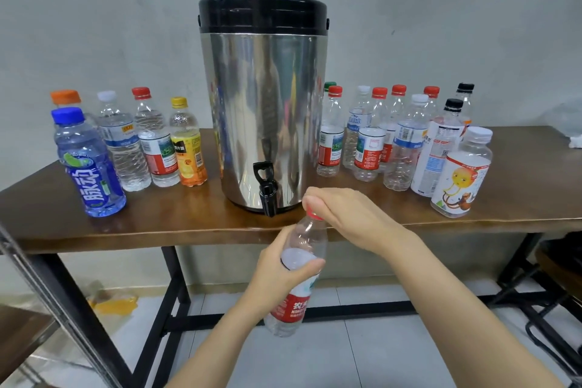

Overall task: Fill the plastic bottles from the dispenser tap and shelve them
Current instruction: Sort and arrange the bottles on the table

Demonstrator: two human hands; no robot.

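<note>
Right hand [341, 214] fingers are curled down over the red cap [313, 214] while the left hand [285, 274] wraps round the middle of the red-label water bottle [294, 277], held tilted in front of the table [189, 224] edge, just below the dispenser [263, 98] tap [266, 187].
</note>
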